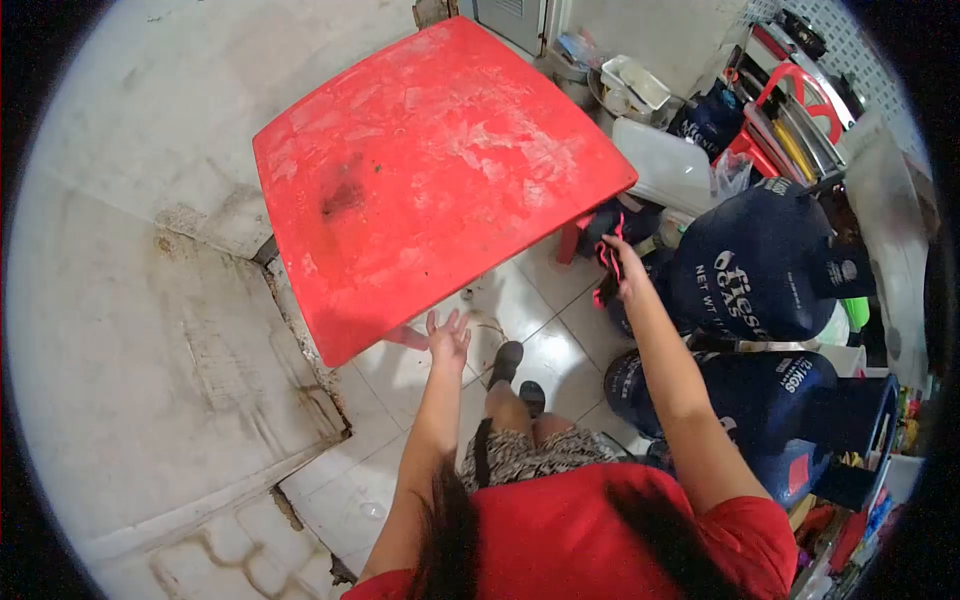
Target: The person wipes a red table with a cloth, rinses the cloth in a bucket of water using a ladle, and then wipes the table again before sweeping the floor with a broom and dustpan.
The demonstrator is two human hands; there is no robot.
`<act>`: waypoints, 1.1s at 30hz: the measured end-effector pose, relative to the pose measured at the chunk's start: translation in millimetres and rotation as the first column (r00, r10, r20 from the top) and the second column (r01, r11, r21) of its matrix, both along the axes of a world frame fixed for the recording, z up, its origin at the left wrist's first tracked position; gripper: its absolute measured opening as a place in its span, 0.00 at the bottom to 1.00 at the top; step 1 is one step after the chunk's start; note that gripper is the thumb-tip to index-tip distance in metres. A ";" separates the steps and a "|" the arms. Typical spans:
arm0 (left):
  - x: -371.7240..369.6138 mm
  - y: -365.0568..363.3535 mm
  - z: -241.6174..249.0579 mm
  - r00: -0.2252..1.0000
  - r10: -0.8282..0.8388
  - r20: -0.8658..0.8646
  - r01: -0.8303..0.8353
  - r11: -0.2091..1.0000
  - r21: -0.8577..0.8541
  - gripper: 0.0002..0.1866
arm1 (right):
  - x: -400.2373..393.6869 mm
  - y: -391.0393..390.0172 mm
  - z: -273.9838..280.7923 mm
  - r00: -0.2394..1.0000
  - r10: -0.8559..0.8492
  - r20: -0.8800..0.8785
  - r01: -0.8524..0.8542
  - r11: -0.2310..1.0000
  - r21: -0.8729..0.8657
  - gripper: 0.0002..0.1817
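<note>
A red plastic table (pixel 430 190) with whitish smears and a dark stain stands in front of me. My left hand (pixel 449 338) is just below its near edge, fingers spread, with nothing in it. At the table's right corner, my right hand (pixel 625 268) is closed on a black item with pink trim (pixel 606 258). Its kind is unclear, and part of it is hidden behind my fingers. A red table leg (pixel 567 243) shows just left of that item.
Dark blue gas cylinders, one upright (pixel 750 255) and one lower (pixel 760 400), crowd my right side. Behind them are a translucent plastic lid (pixel 660 165), a white tub (pixel 637 82) and a red chair (pixel 800 95). A stained pale wall (pixel 180 330) borders the left.
</note>
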State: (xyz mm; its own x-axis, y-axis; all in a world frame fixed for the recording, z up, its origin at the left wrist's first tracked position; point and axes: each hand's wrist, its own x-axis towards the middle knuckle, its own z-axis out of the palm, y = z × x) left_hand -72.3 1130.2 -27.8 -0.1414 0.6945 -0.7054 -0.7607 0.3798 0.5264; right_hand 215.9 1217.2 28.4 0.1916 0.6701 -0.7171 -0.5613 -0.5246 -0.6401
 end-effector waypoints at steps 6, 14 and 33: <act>-11.3 45.7 -26.1 0.998 0.063 0.024 -0.062 0.996 -0.058 0.29 | -16.8 67.8 16.9 0.990 0.077 0.121 -0.077 0.997 -0.007 0.07; -28.5 44.3 -44.2 0.995 0.079 0.057 -0.080 0.997 0.014 0.09 | 11.0 113.6 -16.5 0.948 0.022 0.317 -0.057 0.993 0.100 0.34; -98.8 -55.6 -63.6 0.976 0.219 -0.015 -0.219 0.971 -0.096 0.25 | -46.2 40.4 0.1 0.973 0.203 0.112 -0.175 0.959 -0.222 0.54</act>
State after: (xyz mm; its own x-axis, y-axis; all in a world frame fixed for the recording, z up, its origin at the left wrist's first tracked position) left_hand -171.0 1074.6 -91.5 -0.2857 0.5748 -0.7668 -0.8286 0.2538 0.4990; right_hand 169.7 1257.6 28.5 0.1787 0.5412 -0.8217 -0.3566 -0.7427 -0.5667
